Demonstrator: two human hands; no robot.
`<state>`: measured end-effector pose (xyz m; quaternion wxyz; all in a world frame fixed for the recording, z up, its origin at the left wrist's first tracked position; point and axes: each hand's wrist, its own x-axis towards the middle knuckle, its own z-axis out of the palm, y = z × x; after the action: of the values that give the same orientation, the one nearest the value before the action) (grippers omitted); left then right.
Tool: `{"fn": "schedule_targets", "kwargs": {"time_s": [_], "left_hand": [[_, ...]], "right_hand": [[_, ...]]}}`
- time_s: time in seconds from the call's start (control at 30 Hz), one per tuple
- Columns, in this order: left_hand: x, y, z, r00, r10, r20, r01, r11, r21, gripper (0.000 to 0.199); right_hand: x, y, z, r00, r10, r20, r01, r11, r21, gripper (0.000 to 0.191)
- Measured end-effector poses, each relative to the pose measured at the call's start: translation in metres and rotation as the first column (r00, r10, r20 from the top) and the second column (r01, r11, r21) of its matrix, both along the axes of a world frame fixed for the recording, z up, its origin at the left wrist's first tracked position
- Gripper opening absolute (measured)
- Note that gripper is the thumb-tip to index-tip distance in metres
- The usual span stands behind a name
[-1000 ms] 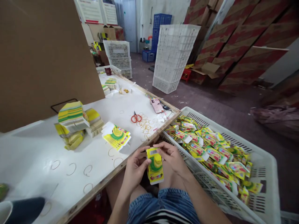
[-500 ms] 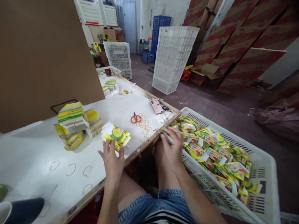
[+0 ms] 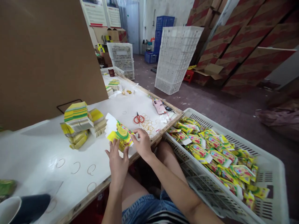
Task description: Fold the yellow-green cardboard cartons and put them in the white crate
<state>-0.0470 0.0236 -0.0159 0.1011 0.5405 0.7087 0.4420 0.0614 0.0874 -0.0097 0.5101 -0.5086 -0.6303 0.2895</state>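
Note:
A yellow and green printed carton [image 3: 121,134] with white flaps is tilted up near the table's front edge. My left hand [image 3: 118,161] touches its lower left part, fingers spread. At its right end, my right hand [image 3: 143,143] pinches the edge between thumb and fingers. Bundles of flat yellow-green cartons [image 3: 78,116] are stacked to the left. Beyond my hands lie red-handled scissors [image 3: 139,118] and loose rubber bands [image 3: 148,123]. On the right, a white crate [image 3: 275,174] holds several filled yellow packets [image 3: 215,141].
A pink phone [image 3: 159,106] rests by the table's far right edge. A dark blue cup [image 3: 35,207] is at the lower left. Tall brown cardboard [image 3: 51,62] stands on the table's left. Stacked white crates [image 3: 176,59] are on the floor behind.
My right hand has moved left from the crate's rim to the carton and taken hold of its right end. The carton is now raised and tilted. My left hand stays beside it.

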Motion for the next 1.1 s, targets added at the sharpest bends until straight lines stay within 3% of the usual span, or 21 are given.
{"fn": "schedule_targets", "kwargs": {"time_s": [0.07,0.17,0.27,0.33,0.4,0.5,0.63,0.87,1.0,1.1], "left_hand": [[0.001,-0.003,0.005,0.968,-0.036,0.248,-0.002,0.989,0.151,0.053],[0.001,-0.006,0.011,0.773,-0.236,0.589,0.113,0.964,0.239,0.056],[0.004,-0.009,0.015,0.533,-0.406,0.742,0.347,0.905,0.245,0.056],[0.010,-0.012,0.019,0.400,-0.463,0.791,0.443,0.853,0.276,0.055],[0.017,-0.014,0.025,0.321,-0.488,0.812,0.478,0.823,0.306,0.052],[0.026,-0.017,0.029,0.310,-0.494,0.812,0.483,0.818,0.313,0.049],[0.031,-0.017,0.023,0.329,-0.457,0.826,0.442,0.848,0.293,0.047],[0.036,-0.010,0.009,0.476,-0.378,0.794,0.407,0.895,0.182,0.039],[0.044,-0.011,0.015,0.523,-0.362,0.772,0.315,0.923,0.219,0.056],[0.045,-0.014,0.018,0.532,-0.386,0.754,0.361,0.909,0.210,0.058]], "right_hand": [[0.009,-0.011,0.004,0.952,0.067,-0.298,-0.099,0.991,-0.093,0.009],[0.024,-0.033,0.011,0.766,0.132,-0.629,-0.324,0.925,-0.200,0.025],[0.038,-0.053,0.014,0.637,0.134,-0.759,-0.460,0.857,-0.234,0.037],[0.045,-0.061,0.016,0.615,0.131,-0.778,-0.484,0.841,-0.241,0.037],[0.052,-0.066,0.017,0.633,0.134,-0.763,-0.470,0.849,-0.241,0.035],[0.059,-0.069,0.021,0.680,0.119,-0.724,-0.411,0.879,-0.242,0.034],[0.067,-0.073,0.023,0.753,0.147,-0.642,-0.398,0.878,-0.265,0.034],[0.066,-0.078,0.010,0.897,0.068,-0.437,-0.190,0.952,-0.241,0.025],[0.069,-0.077,0.008,0.931,0.077,-0.358,-0.160,0.965,-0.207,0.019],[0.075,-0.076,0.010,0.926,0.146,-0.347,-0.217,0.960,-0.178,0.039]]}}
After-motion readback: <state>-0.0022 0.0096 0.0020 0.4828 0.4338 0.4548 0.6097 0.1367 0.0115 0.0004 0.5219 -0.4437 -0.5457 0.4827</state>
